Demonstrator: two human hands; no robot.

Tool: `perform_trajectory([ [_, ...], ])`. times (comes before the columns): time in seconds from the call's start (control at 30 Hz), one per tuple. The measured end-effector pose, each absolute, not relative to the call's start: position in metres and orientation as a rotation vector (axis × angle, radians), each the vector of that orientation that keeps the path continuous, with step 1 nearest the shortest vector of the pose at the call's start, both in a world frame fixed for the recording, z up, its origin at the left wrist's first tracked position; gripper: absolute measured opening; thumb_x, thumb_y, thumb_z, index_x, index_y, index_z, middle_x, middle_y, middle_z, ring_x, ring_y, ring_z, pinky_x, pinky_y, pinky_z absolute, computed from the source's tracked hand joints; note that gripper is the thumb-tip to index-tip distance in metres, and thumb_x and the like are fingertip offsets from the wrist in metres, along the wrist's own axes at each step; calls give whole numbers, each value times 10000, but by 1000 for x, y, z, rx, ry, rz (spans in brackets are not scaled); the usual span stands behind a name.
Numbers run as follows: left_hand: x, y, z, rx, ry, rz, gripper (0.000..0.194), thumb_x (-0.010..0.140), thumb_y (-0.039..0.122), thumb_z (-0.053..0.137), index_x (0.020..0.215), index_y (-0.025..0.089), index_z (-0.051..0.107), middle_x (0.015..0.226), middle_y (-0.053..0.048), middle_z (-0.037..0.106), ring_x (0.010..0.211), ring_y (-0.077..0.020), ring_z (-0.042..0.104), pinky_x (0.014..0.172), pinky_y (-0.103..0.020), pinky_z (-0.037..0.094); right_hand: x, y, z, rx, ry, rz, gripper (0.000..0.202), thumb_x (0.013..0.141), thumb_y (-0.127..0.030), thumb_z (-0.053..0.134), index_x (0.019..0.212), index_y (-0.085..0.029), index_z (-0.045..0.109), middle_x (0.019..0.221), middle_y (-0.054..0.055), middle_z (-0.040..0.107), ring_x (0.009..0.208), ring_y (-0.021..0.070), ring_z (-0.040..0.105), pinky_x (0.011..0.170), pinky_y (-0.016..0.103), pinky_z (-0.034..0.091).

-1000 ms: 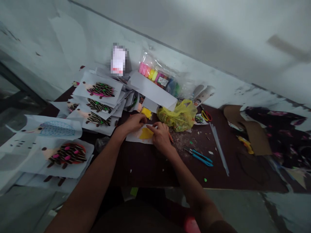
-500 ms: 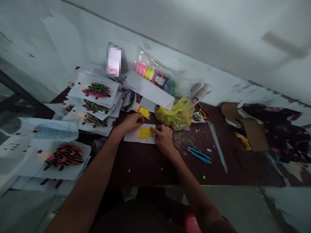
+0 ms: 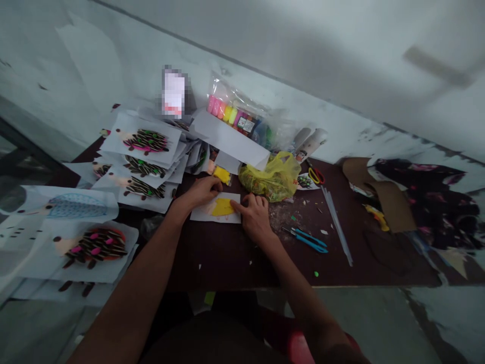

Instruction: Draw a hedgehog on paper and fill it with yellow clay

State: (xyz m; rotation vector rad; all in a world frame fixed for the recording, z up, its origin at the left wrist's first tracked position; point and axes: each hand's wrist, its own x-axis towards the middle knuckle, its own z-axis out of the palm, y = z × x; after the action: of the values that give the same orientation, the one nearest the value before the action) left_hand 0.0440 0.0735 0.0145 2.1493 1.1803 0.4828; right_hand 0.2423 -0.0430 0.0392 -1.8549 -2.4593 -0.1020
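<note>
A small white paper card lies on the dark table before me, with a flat yellow clay patch on a hedgehog-like outline. My left hand rests at the card's upper left edge, its fingers stretched and slightly bent. From the right side, my right hand lays an outstretched finger on the edge of the yellow clay; its other fingers lie on the table beside the card. Just beyond the card is another piece with yellow clay. What lies beneath my fingertips is hidden.
Stacked hedgehog pictures stand at the left. Behind are a yellow plastic bag and a bag of coloured clay. Rightward lie a blue-handled cutting tool, scissors, clear sticks and cardboard.
My right finger has shifted slightly left over the yellow clay. My left hand stays at the card's upper edge. The whole view has moved a little.
</note>
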Motion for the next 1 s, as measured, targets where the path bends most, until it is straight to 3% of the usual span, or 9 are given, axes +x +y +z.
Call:
perform_trajectory([
  [0.37, 45, 72, 16, 2157, 1187, 482, 206, 749, 108, 556, 877, 182, 699, 900, -39, 711, 804, -175, 617, 725, -272, 446, 250, -44, 37, -1976, -2243, 79, 545, 905, -40, 465, 1334, -317, 657, 1148, 99, 588, 1035, 237, 450, 910, 366, 296],
  [1.0, 45, 73, 13, 2135, 1196, 491, 217, 739, 104, 555, 877, 195, 695, 907, -37, 712, 817, -172, 612, 716, -273, 448, 237, -56, 40, -1885, -2446, 12, 516, 954, -127, 505, 1381, -400, 597, 1162, 85, 548, 1112, 261, 437, 977, 408, 275],
])
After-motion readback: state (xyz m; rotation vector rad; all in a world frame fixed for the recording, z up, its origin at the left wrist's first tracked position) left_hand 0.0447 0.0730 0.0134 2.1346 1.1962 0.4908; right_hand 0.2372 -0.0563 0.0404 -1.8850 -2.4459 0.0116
